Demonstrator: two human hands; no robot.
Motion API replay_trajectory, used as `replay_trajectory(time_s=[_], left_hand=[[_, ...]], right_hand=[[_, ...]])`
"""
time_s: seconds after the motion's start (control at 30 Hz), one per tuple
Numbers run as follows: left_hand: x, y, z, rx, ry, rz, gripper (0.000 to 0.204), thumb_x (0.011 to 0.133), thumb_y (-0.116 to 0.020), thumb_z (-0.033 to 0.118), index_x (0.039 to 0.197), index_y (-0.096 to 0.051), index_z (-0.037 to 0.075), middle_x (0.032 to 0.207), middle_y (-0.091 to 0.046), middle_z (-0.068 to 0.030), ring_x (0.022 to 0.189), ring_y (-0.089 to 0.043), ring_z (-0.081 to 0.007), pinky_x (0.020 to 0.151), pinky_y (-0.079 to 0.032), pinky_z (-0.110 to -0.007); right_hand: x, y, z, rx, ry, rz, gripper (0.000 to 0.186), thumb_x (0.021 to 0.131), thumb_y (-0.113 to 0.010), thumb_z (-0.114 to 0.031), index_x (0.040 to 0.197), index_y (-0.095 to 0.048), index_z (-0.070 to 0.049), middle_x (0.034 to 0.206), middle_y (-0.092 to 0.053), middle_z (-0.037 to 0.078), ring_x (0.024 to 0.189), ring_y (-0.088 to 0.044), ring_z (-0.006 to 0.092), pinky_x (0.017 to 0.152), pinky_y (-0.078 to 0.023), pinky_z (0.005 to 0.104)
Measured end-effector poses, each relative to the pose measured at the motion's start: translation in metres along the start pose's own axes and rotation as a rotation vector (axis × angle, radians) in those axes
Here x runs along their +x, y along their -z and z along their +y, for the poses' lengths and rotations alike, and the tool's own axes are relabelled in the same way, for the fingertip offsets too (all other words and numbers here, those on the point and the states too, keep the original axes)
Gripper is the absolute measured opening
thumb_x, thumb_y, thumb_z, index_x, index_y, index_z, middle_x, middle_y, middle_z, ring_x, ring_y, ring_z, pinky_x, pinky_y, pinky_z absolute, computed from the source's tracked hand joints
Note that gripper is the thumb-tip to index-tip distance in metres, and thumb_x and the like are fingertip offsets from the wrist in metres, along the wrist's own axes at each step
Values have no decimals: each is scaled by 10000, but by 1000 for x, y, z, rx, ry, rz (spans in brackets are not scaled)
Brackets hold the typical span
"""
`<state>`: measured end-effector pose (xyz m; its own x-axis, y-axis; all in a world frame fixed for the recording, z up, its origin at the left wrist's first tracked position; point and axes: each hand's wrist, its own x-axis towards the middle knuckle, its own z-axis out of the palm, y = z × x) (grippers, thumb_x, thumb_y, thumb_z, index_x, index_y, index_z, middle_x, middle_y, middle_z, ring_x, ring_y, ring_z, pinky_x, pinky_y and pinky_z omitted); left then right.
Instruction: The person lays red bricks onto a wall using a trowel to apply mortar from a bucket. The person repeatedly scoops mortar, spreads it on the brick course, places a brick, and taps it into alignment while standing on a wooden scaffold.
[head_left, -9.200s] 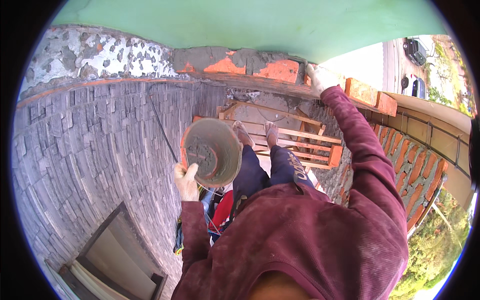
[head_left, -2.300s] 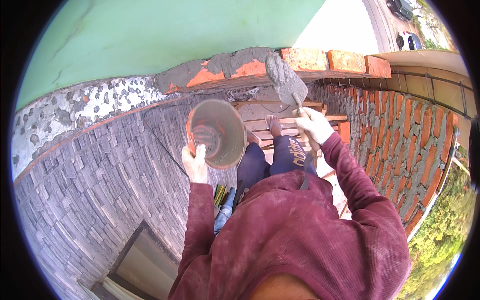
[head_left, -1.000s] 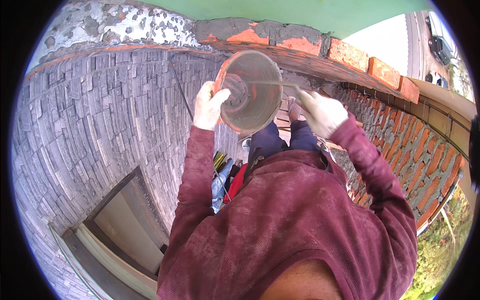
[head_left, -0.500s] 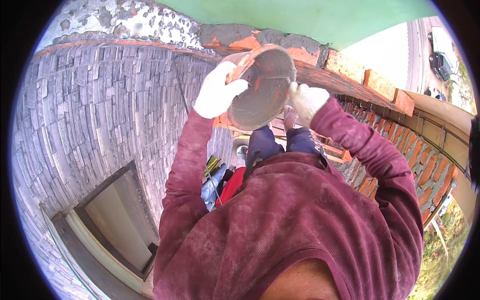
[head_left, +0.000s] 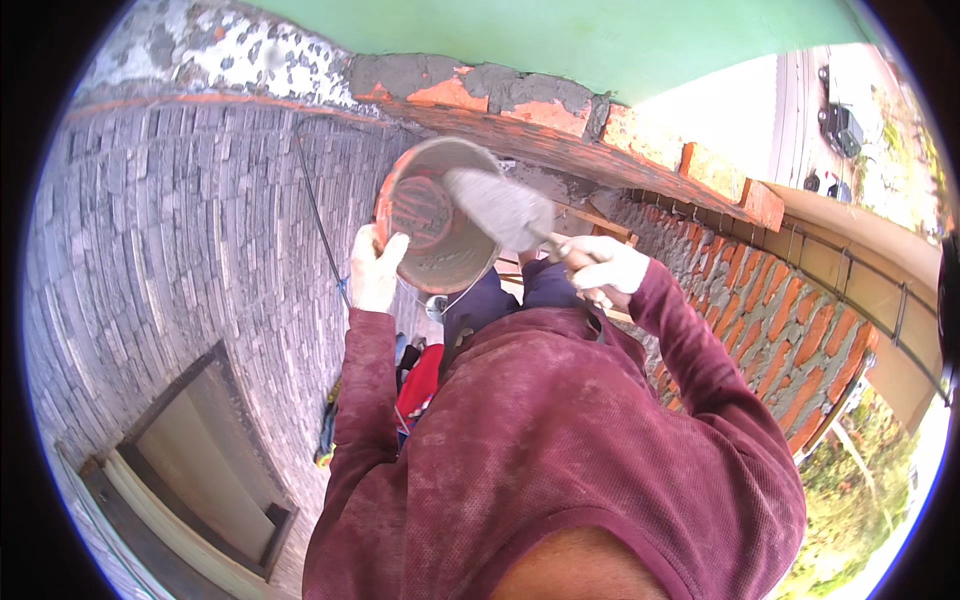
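A mortar-smeared bucket (head_left: pixel 450 262) with an orange-red outer edge hangs tilted before me, its mouth turned up toward me. Grey residue coats its inner wall and bottom. My left hand (head_left: pixel 376 268), in a white glove, grips the rim on the near left side, thumb inside. In my right hand (head_left: pixel 606 268), also gloved in white, is the handle of a trowel (head_left: pixel 500 208). The grey blade, slightly blurred, points left and overlaps the bucket's right rim; whether it touches the bucket I cannot tell.
A brick ledge (head_left: pixel 560 118) partly covered in grey mortar runs ahead, beside a green surface (head_left: pixel 600 40). Grey stone-look cladding (head_left: pixel 200 220) with a framed opening (head_left: pixel 205 450) stands left. Rough brickwork (head_left: pixel 770 310) lies right. Street and vehicles show far below.
The bucket has moved left and nearer, away from the ledge. My right hand has drawn back from the bucket's right rim, and the trowel blade now shows plainly across that rim.
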<state>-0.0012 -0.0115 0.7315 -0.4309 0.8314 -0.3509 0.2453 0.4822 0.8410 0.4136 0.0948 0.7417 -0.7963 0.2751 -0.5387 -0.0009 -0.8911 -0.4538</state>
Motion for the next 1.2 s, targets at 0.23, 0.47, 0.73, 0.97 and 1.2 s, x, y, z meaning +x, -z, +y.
replay_trajectory(time_s=[0.23,0.47,0.73,0.97,1.2], left_hand=[[-69,61,-125,-412,438,457,237,801,-793,41,1008,-679,28,952,-716,-62,843,-661,-163,740,-538,-307],[-211,64,-234,-780,702,1037,391,834,-679,-83,1219,-613,-74,1177,-701,-183,936,-752,-313,748,-654,-424],[-337,-89,-306,-1185,945,1303,391,847,-633,-132,1233,-590,-89,1117,-720,-213,917,-774,-348,671,-679,-443],[-448,-197,-326,-1034,1557,1006,372,892,-765,66,1239,-644,8,1094,-735,-196,990,-776,-347,767,-674,-471],[-441,-210,-351,-313,1636,202,267,920,-779,187,1136,-704,49,1005,-751,-162,938,-782,-319,734,-655,-472]], right_hand=[[-1,81,-19,-1476,449,1013,569,947,-703,-173,1473,-568,-5,1250,-733,256,1140,-734,380,985,-567,451],[24,92,-41,-1675,134,841,619,942,-694,-229,1484,-553,33,1333,-682,314,1255,-680,436,1070,-520,452],[38,109,-12,-1449,-170,471,612,915,-736,-192,1472,-562,-8,1045,-677,155,870,-640,241,801,-492,370],[55,104,-43,-1641,-251,254,667,881,-734,-229,1461,-555,46,1251,-704,256,1154,-696,366,1019,-526,435],[56,82,-41,-1443,-442,498,561,911,-726,-223,1424,-597,-35,984,-700,129,800,-699,209,680,-558,353]])
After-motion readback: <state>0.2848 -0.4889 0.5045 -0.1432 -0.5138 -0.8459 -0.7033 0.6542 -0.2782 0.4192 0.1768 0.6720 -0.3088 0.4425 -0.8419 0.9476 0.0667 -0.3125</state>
